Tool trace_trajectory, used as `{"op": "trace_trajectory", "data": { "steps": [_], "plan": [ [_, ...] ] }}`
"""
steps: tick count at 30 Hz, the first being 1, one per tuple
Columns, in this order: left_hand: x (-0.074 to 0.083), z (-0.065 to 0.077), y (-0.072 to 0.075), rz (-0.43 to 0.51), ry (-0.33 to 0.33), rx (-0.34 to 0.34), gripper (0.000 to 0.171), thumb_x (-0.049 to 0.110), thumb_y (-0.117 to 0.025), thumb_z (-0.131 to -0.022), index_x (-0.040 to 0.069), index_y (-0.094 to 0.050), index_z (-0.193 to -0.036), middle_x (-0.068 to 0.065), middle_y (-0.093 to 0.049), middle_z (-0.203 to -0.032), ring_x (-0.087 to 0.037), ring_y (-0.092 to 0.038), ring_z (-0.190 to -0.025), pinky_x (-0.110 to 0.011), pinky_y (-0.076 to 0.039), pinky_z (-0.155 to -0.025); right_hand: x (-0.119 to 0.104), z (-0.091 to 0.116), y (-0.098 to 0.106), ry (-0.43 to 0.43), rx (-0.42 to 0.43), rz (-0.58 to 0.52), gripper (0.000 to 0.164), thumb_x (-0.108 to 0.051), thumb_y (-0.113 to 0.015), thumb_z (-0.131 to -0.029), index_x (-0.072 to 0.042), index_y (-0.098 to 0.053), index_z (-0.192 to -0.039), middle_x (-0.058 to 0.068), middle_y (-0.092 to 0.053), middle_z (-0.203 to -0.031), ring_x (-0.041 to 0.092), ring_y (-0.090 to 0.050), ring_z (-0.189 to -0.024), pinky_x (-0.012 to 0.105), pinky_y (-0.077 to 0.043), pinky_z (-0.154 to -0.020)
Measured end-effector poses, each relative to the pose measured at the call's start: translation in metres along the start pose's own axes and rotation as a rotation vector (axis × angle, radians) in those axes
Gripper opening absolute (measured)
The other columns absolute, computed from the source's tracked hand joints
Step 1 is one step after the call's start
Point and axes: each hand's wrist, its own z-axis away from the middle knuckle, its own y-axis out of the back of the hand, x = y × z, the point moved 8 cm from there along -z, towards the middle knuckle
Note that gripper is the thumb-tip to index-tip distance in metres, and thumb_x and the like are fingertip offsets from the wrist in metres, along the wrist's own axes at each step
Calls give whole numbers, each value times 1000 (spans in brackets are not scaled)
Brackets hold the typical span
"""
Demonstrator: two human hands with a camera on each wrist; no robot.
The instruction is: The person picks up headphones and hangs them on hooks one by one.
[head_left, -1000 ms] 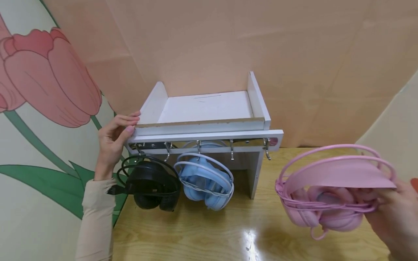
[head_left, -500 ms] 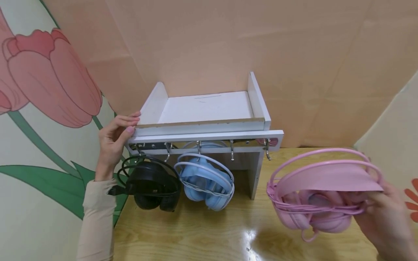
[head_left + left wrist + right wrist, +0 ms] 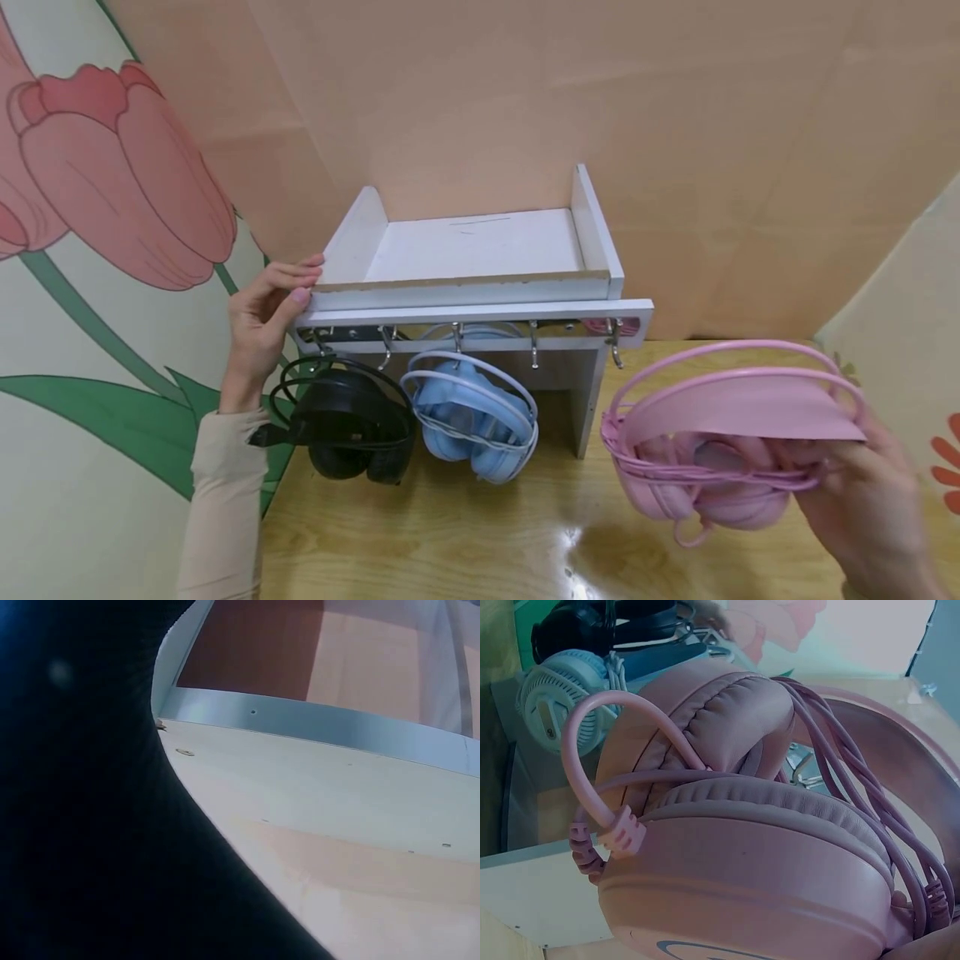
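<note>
My right hand grips a pair of pink headphones by its right side, held in the air to the right of a white shelf rack. In the right wrist view, the pink headphones fill the middle, with their cable bundled across the ear cups. My left hand holds the rack's front left corner, thumb in front and fingers over the top. Black headphones hang from the rack's left end. Beside them hang light blue headphones. Dark material hides most of the left wrist view.
Metal hooks line the rack's front rail, including a middle-right hook and a right-end hook, both bare. A wooden table lies underneath. Behind stands a brown-papered wall, and a flower-painted wall closes the left side.
My right hand has moved left with the pink headphones, bringing them nearer the rack. The left hand stays on the corner, and the hanging headphones have not moved.
</note>
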Motion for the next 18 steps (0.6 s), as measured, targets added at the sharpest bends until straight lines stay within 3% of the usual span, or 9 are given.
{"op": "trace_trajectory", "data": {
  "steps": [2, 8, 12, 18],
  "plan": [
    [0, 0, 0, -1, 2, 1, 14, -9, -62, -99, -18, -69, -107, -7, -80, -115, -28, -68, -132, -37, -46, -122, 2, -1, -1, 7, 10, 13, 60, 2, 4, -107, 13, -51, -130, 23, -64, -109, 33, -65, -101, 39, -58, -86],
    [1, 1, 1, 4, 3, 6, 14, -9, -62, -99, -19, -69, -107, -8, -80, -115, -28, -68, -132, -38, -46, -122, 9, 1, 2, 9, 60, 71, 50, 5, -1, -109, 5, -51, -107, 16, -63, -101, 28, -61, -92, 37, -51, -79],
    [0, 1, 1, 2, 11, 7, 14, -9, -63, -99, -19, -70, -107, -8, -80, -115, -28, -68, -132, -38, -46, -123, 11, 3, 5, 18, 97, 127, 49, 8, -6, -109, 6, -55, -110, 14, -64, -105, 25, -64, -99, 34, -57, -86],
    [-1, 0, 0, -3, 7, 6, 15, -9, -63, -99, -18, -70, -107, -8, -80, -115, -28, -68, -132, -38, -46, -123, 13, 0, 5, 32, 129, 229, 47, 5, -10, -111, 6, -57, -110, 10, -64, -101, 21, -64, -93, 30, -56, -80]
  ]
}}
